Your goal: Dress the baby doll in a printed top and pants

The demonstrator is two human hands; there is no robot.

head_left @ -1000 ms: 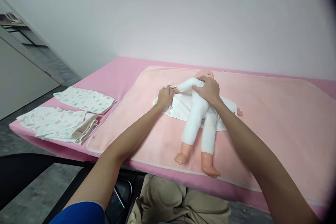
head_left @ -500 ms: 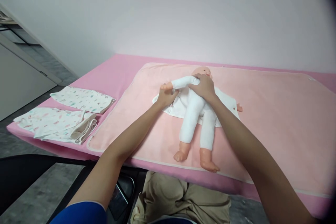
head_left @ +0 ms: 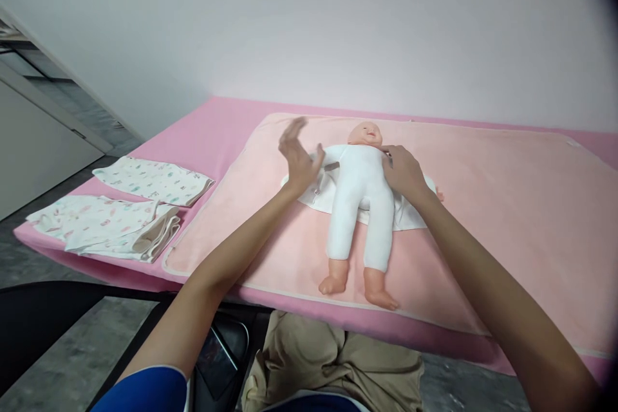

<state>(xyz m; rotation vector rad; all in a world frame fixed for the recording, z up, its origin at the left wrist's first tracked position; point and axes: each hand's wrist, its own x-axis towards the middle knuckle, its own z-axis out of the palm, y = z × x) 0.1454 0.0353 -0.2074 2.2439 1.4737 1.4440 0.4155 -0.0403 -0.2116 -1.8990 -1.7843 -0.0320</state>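
Note:
A baby doll (head_left: 363, 177) with a white cloth body lies on its back, its head away from me and its bare feet toward me. Spread beneath it is a white shirt (head_left: 318, 201), showing on both sides of the body. My left hand (head_left: 300, 158), blurred, is raised by the doll's arm on the left with fingers apart and nothing in them. At the doll's shoulder on the right, my right hand (head_left: 405, 172) has its fingers bent; what they pinch is hidden. The doll's hand (head_left: 439, 194) on that side sticks out past the shirt.
A peach pad (head_left: 506, 219) lies under the doll on a pink-covered table (head_left: 193, 122). Two folded printed white cloths, one farther (head_left: 149, 179) and one nearer (head_left: 101, 225), lie at the left end. A white wall (head_left: 338, 26) stands behind the table.
The doll was tilted on its side and now lies flat on its back. My left hand has come off the doll's arm and opened. My right hand has shifted from its chest to the shoulder.

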